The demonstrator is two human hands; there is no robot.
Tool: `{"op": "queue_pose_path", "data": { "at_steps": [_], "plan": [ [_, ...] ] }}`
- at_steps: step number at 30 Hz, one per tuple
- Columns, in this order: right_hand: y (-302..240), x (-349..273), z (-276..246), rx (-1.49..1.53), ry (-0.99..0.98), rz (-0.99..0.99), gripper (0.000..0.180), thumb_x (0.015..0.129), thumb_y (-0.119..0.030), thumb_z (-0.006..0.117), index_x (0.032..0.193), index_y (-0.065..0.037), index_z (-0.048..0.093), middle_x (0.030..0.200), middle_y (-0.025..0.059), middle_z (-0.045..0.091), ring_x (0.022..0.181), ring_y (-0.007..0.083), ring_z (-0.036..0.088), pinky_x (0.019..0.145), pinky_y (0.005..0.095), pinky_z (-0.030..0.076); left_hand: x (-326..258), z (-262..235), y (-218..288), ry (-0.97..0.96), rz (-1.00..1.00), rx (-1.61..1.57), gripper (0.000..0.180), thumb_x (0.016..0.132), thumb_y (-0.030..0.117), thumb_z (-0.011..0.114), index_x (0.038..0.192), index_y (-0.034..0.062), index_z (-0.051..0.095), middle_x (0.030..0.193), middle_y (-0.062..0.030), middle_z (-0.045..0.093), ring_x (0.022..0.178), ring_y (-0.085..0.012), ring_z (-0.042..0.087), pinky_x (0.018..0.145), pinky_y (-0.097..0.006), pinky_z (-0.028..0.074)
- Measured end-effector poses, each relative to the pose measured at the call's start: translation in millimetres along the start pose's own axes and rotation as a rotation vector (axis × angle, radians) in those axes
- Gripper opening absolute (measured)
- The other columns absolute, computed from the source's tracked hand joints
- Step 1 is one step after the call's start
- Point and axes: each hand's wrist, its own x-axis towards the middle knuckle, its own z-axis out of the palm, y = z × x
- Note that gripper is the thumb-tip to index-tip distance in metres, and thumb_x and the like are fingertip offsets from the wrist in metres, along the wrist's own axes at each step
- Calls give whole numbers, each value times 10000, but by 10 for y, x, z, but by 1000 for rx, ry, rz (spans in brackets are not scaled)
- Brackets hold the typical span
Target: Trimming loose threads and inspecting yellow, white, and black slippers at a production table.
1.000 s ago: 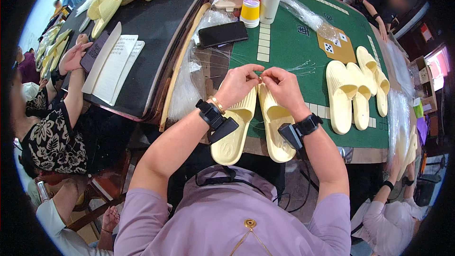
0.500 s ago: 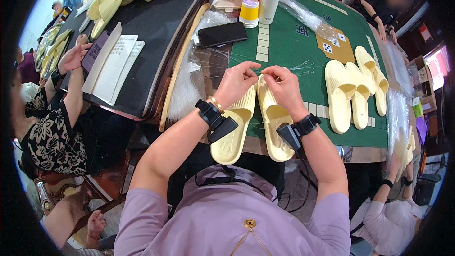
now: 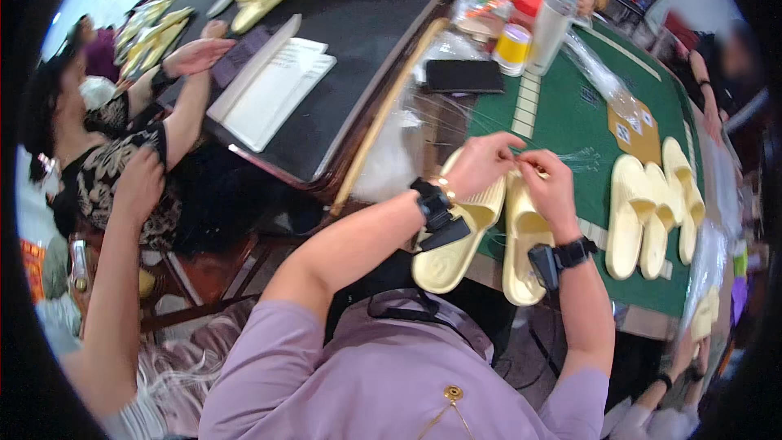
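A pair of pale yellow slippers stands side by side at the near table edge: the left slipper [image 3: 444, 265] and the right slipper [image 3: 528, 265]. Over their toe ends, my left hand [image 3: 486, 165] and my right hand [image 3: 550, 187] meet with fingertips pinched close together. Whatever lies between the fingers is too small to make out. Thin clear plastic strands [image 3: 580, 160] with small tips fan out on the green mat just beyond my hands. Part of both slippers' straps is hidden under my hands and wrists.
More yellow slippers [image 3: 631, 220] lie to the right, beside a brown card [image 3: 635, 137]. Beyond my hands are a black phone [image 3: 464, 77], a yellow-and-white cup [image 3: 511, 49] and a tall bottle [image 3: 552, 28]. A notebook [image 3: 273, 98] lies on the dark left table. Other people sit around.
The whole view has swung left, so the table and slippers appear farther right. My hands stay pinched together at the toe ends. Another person's arm has come into view at the lower left.
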Motion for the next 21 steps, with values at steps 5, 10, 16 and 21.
{"op": "queue_pose_path", "data": {
  "at_steps": [5,10,16,21],
  "plan": [
    [29,-21,33,1,-22,37,96,815,-52,646,886,0,685,852,112,674,804,249,647,718,330,510,-69,-1,63,39,8,85,308,808,24,662,1115,8,637,810,-105,698,749,-153,670,714,-296,537],
    [-70,-31,69,-11,-14,-38,81,805,-22,651,876,-2,686,834,102,668,795,228,635,699,316,512,-59,-47,30,95,12,50,309,787,43,658,1092,-6,641,797,-143,702,739,-249,698,689,-335,543],
    [36,5,77,-56,-10,-3,70,794,-32,661,853,-8,692,832,105,664,804,239,630,687,326,523,-60,-48,108,49,31,182,324,772,45,663,1093,3,644,794,-145,703,749,-251,700,693,-340,542],
    [-41,-33,68,-25,-24,-13,73,794,-37,657,852,-9,692,827,108,664,798,241,632,682,328,521,-81,-43,83,66,-20,144,316,792,41,660,1107,15,640,802,-127,703,751,-217,695,702,-321,539]
  ]
}}
